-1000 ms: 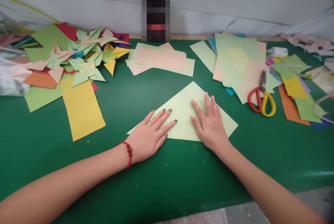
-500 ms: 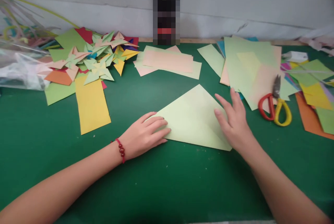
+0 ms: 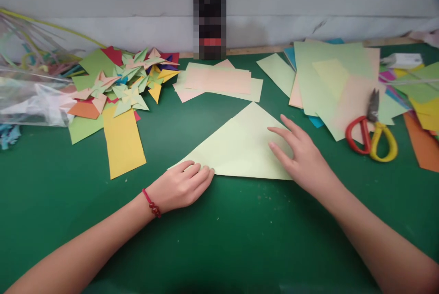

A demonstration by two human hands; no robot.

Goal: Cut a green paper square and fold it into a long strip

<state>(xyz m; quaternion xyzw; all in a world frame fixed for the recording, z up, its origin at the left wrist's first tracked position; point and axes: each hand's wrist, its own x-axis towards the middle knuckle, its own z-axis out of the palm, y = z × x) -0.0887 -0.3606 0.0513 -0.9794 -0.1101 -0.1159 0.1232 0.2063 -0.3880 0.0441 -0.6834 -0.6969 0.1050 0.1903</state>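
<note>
A sheet of pale green paper (image 3: 240, 147), folded into a triangle, lies on the green table with its peak pointing away from me. At the paper's lower left corner is my left hand (image 3: 187, 182), fingers curled together over the edge and holding it; the thumb is hidden. A red beaded bracelet (image 3: 152, 203) circles that wrist. My right hand (image 3: 297, 152) is over the triangle's right side with its fingers spread, and it covers the right corner. Whether its fingertips touch the paper I cannot tell.
Folded paper stars (image 3: 132, 95) and a yellow strip (image 3: 125, 145) lie on the left, beside a clear plastic bag (image 3: 34, 97). Pink and green strips (image 3: 219, 79) lie at the back. Scissors (image 3: 373, 125) rest on stacked sheets (image 3: 329, 51) to the right. A blurred upright object (image 3: 210, 17) stands at the wall.
The triangle has turned slightly, so its lower edge lies more level. My left hand's fingers have curled in at the corner. The right hand has shifted a little left, still spread.
</note>
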